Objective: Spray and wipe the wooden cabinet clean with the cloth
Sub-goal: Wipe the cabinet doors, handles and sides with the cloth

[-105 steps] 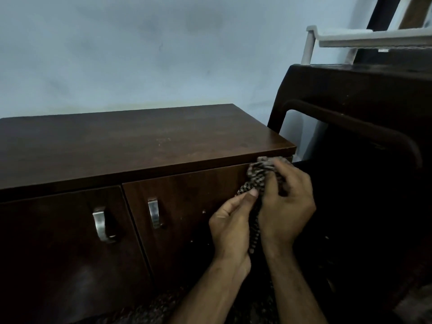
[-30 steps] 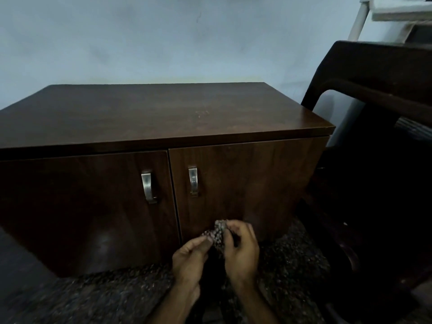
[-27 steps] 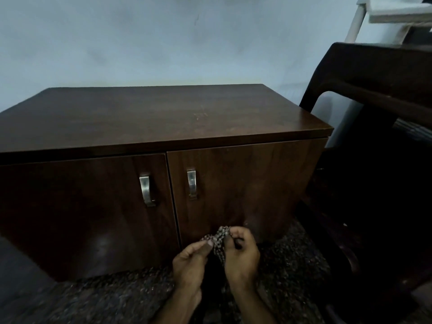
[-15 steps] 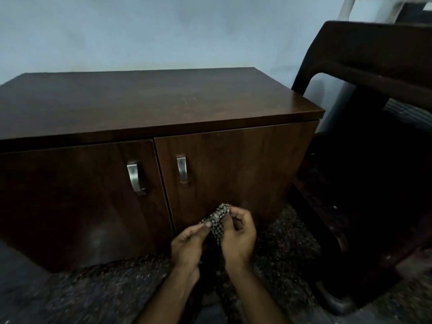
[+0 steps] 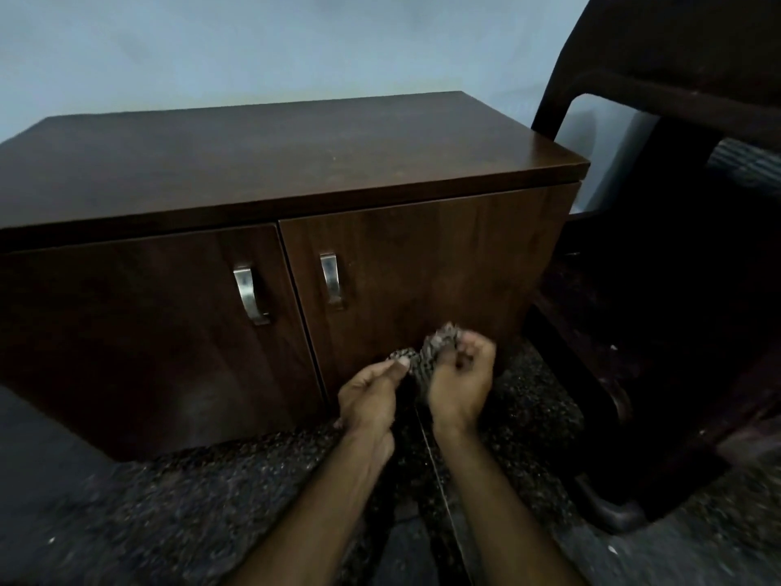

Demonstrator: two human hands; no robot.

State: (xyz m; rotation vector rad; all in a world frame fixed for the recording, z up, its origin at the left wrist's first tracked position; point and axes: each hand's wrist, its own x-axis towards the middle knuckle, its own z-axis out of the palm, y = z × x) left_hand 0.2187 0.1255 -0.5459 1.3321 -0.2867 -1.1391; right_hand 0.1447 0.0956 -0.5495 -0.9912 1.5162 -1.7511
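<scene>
Bunching the cloth (image 5: 427, 359), the left hand (image 5: 372, 395) and right hand (image 5: 460, 378) both grip it, lower than seconds ago; cabinet (image 5: 422, 255) wiping paused.

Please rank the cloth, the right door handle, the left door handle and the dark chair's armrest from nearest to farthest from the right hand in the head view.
From the right hand:
1. Cloth, bunched in its grip, the left hand pinching the other end.
2. Right door handle, up and to the left.
3. Left door handle, further left on the other door.
4. Chair armrest, far up on the right.
</scene>
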